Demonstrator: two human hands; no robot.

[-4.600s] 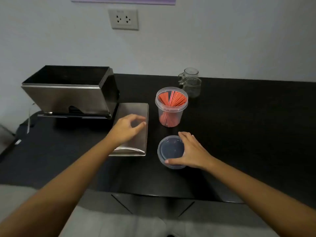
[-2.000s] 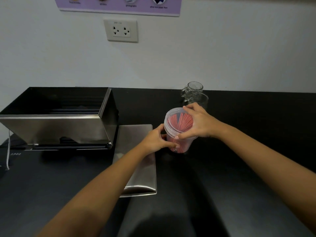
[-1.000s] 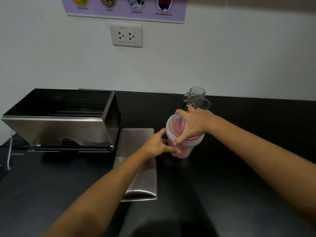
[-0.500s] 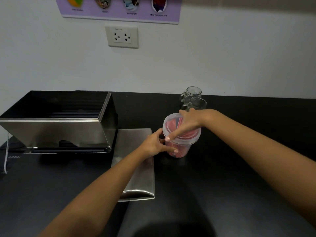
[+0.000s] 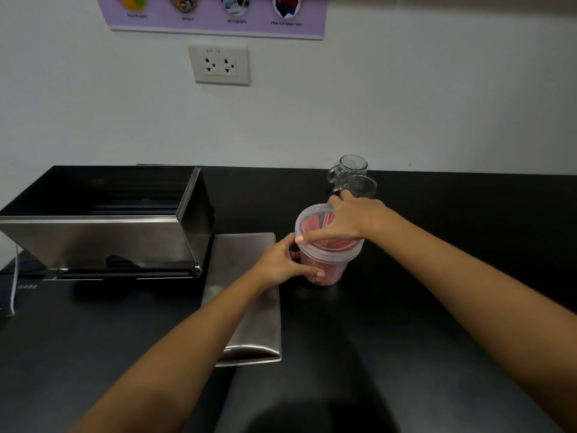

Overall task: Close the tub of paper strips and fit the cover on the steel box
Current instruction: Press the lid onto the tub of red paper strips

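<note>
A clear plastic tub (image 5: pixel 327 270) of red paper strips stands on the black counter, right of the steel cover. Its clear lid (image 5: pixel 312 226) lies on the rim. My right hand (image 5: pixel 346 221) rests flat on the lid, fingers spread across it. My left hand (image 5: pixel 281 264) grips the tub's lower left side. The flat steel cover (image 5: pixel 253 307) lies on the counter under my left forearm. The open steel box (image 5: pixel 103 232) stands to the left, its top uncovered.
Two glass mugs (image 5: pixel 351 173) stand just behind the tub near the wall. A wall socket (image 5: pixel 218 64) and a purple poster hang above. A white cord (image 5: pixel 14 289) trails at the far left edge. The black counter (image 5: pixel 452 260) extends to the right.
My right hand brought the lid from the counter onto the tub and has shifted across its top. My left hand left the steel cover and took the tub's side.
</note>
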